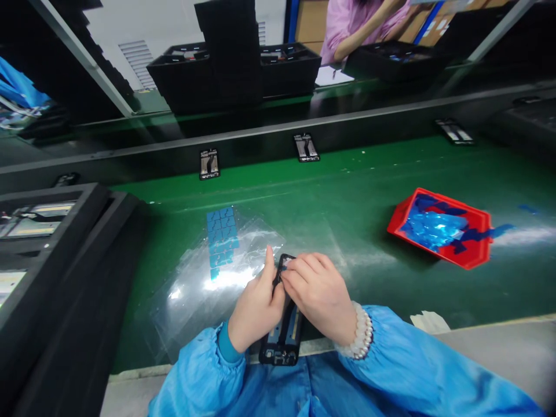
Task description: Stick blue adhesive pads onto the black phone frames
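A black phone screen assembly [281, 346] lies lengthwise in front of me, its inner side with a dark flex cable facing up. My left hand [257, 302] grips its left edge, thumb pointing away from me. Over its far end, my right hand [319, 295] is closed, with fingertips pinched against the surface. A small bluish bit shows at those fingertips, too covered to make out. Left of my hands, a sheet of blue die-cut stickers [222, 234] on a clear backing [191, 289] rests on the green work surface [330, 202].
To the right stands a red bin [475, 246] with crumpled blue film spilling over its edge. Black foam trays [104, 231] with phone parts are stacked at left. Several phone assemblies [306, 147] lie along the far ledge. Beyond sits a person in a pink top [343, 23].
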Available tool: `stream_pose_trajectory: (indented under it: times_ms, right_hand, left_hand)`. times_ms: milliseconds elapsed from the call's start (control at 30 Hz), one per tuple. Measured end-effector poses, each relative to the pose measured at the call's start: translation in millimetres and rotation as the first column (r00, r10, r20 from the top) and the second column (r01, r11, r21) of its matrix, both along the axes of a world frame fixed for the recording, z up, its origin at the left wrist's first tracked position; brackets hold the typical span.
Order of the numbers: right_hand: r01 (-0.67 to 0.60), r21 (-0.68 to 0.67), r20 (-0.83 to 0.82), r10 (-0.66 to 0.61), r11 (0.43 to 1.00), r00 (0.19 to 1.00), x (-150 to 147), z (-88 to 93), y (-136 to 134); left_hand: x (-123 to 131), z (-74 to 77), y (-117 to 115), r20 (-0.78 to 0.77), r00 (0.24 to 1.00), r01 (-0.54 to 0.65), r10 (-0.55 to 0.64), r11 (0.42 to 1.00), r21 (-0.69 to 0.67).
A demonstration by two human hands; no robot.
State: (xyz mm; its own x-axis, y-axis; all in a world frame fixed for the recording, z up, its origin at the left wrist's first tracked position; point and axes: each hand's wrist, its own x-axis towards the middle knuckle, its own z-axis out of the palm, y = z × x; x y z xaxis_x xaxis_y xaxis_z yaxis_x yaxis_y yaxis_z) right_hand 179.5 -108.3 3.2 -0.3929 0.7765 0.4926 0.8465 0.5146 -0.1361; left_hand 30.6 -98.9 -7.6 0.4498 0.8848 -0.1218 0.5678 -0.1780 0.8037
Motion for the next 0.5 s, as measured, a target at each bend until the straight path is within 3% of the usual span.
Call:
stream_pose_trajectory:
  times_ms: [100,200,400,500]
  right_hand:
    - [-0.016,-0.040,-0.044,0.015,0.999,0.999,0,-0.3,3]
    - [0.019,-0.082,-0.167,-0.032,0.996,0.985,0,-2.2,4]
    - [0.230,-0.070,-0.342,-0.240,0.971,0.909,-6,-10.4,-2]
    - [0.322,-0.011,-0.334,-0.307,0.947,0.891,12,-7.3,-8]
  left_hand:
    - [-1,-1.3,0,-0.012,1.000,0.028,-0.028,0.999,0.038]
    - [-1,-2.3,-2,0.058,0.998,-0.017,0.018,1.000,-0.010]
    - [4,-3.5,-3,0.300,0.925,-0.180,0.233,0.965,-0.192]
    - [4,-5.6,0,0.384,0.848,-0.290,0.365,0.926,-0.241]
